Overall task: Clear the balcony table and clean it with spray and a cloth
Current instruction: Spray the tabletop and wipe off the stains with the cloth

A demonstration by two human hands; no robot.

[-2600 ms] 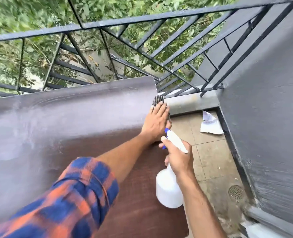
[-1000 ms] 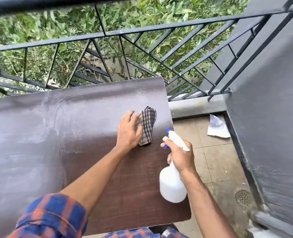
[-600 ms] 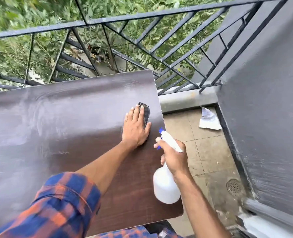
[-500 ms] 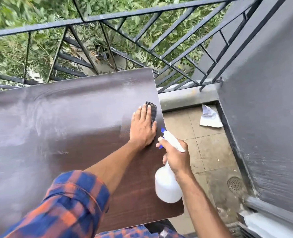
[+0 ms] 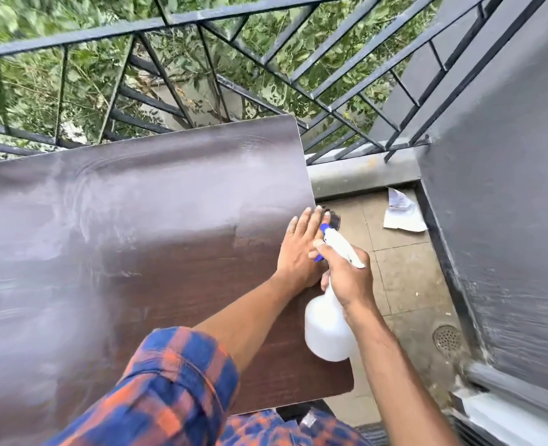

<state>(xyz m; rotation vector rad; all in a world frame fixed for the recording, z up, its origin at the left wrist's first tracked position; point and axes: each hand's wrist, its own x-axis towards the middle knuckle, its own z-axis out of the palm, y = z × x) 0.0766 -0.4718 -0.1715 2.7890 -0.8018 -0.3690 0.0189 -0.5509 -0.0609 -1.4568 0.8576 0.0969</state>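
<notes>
The left hand [image 5: 298, 249] presses flat, fingers straight, on the dark cloth [image 5: 334, 220] at the right edge of the brown table [image 5: 137, 220] — only 1 corner of cloth shows past the fingertips. Just right of it, the right hand [image 5: 346, 275] is curled round the neck of the white spray bottle [image 5: 327, 329], held over the table's near-right edge. A crumpled paper [image 5: 401, 214] lies on the floor, far right.

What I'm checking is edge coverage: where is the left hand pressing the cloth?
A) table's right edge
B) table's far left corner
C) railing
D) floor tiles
A: the left hand lies flat on the cloth at the right edge of the table, and the cloth peeks out past the fingertips.
</notes>
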